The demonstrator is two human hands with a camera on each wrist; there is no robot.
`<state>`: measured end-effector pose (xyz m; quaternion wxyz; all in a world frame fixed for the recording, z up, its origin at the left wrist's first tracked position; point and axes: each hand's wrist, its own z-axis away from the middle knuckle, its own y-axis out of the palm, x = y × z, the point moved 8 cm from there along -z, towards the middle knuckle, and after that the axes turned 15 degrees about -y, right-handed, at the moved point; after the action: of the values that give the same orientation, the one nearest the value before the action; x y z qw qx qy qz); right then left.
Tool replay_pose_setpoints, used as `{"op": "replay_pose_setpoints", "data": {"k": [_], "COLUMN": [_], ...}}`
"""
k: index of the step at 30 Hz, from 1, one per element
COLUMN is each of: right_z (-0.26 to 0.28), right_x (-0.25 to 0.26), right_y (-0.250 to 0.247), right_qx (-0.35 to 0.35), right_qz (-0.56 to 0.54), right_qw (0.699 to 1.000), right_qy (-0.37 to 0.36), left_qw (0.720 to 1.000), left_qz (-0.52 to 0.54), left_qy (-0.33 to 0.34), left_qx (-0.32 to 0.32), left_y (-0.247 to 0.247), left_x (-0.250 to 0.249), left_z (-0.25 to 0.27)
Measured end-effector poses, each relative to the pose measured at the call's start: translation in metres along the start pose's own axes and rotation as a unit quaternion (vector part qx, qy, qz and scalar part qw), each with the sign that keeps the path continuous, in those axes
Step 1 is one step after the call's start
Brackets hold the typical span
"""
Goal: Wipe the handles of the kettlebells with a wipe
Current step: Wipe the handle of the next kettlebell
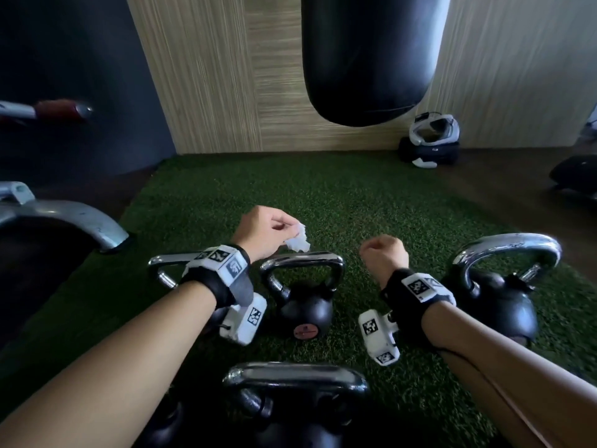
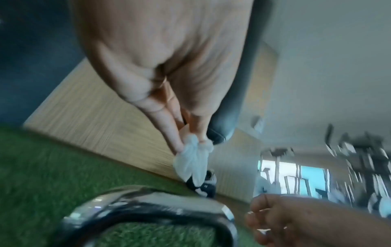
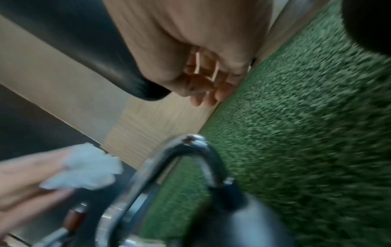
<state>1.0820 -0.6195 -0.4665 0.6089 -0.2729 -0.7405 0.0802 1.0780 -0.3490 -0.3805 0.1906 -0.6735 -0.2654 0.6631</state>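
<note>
Several black kettlebells with chrome handles stand on green turf (image 1: 355, 195). My left hand (image 1: 287, 229) pinches a small crumpled white wipe (image 1: 297, 242) just above and behind the middle kettlebell's handle (image 1: 302, 258), apart from it. The left wrist view shows fingertips (image 2: 180, 145) holding the wipe (image 2: 191, 160) over that handle (image 2: 148, 205). My right hand (image 1: 374, 250) hovers curled in a fist, holding nothing, between the middle kettlebell (image 1: 305, 305) and the right kettlebell (image 1: 497, 302). Another kettlebell's handle (image 1: 295, 379) lies nearest me. A fourth handle (image 1: 168, 263) shows behind my left wrist.
A black punching bag (image 1: 371, 59) hangs over the back of the turf before a wood-panel wall. A white headset on a dark case (image 1: 431, 140) sits at the back right. A grey metal machine leg (image 1: 74, 218) borders the turf on the left.
</note>
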Motion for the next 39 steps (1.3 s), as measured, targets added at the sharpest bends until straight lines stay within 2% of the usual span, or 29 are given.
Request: {"op": "replay_pose_setpoints", "data": {"k": [2,3,5,7,10,12,16,20,23,25,29,32,34,37,39], "right_z": [0.010,0.017,0.031,0.037,0.040,0.040,0.043,0.047,0.047,0.047,0.047,0.047,0.046,0.045,0.044], "right_x": [-0.037,-0.051,-0.066,-0.069,-0.071,-0.073,-0.073,-0.076,-0.077,-0.077,-0.076,-0.078,-0.080,-0.083,-0.085], "right_y": [0.024,0.042,0.071,0.095,0.112,0.114,0.112,0.112,0.113,0.112,0.111,0.112,0.112,0.112,0.112], "right_qx": [0.109,0.168,0.217,0.216,0.154,0.127,0.116,0.106,0.103,0.107,0.105,0.106,0.102,0.099,0.101], "right_qz": [0.086,0.099,0.065,0.026,-0.026,-0.037,-0.062,-0.081,-0.083,-0.074,-0.066,-0.068,-0.076,-0.091,-0.093], "right_qw": [0.990,0.980,0.973,0.976,0.987,0.991,0.991,0.991,0.991,0.991,0.992,0.992,0.992,0.991,0.991], "right_qy": [0.026,0.029,0.034,0.023,0.033,0.032,0.021,0.024,0.020,0.018,0.003,0.001,0.004,0.007,0.007], "left_qw": [0.995,0.992,0.989,0.981,0.964,0.966,0.983,0.987,0.994,0.995,0.991,0.970,0.967,0.986,0.987], "left_qz": [-0.075,-0.093,-0.117,-0.158,-0.210,-0.185,-0.076,-0.058,0.015,0.058,0.116,0.231,0.232,0.112,0.096], "left_qy": [0.065,0.076,0.086,0.109,0.164,0.182,0.140,0.137,0.054,0.005,-0.011,-0.072,-0.107,-0.124,-0.126], "left_qx": [-0.023,-0.024,-0.020,-0.021,-0.002,-0.005,-0.092,-0.064,-0.097,-0.081,-0.065,-0.034,-0.022,-0.027,-0.035], "left_y": [0.005,0.011,0.024,0.036,0.045,0.036,-0.003,0.001,-0.008,-0.007,-0.002,0.013,0.028,0.046,0.050], "left_x": [0.001,0.004,0.010,0.012,0.013,0.021,0.053,0.066,0.109,0.133,0.144,0.165,0.182,0.192,0.191], "left_z": [0.007,0.010,0.013,0.016,0.020,0.022,0.022,0.026,0.016,0.013,0.016,0.016,0.017,0.018,0.019]}}
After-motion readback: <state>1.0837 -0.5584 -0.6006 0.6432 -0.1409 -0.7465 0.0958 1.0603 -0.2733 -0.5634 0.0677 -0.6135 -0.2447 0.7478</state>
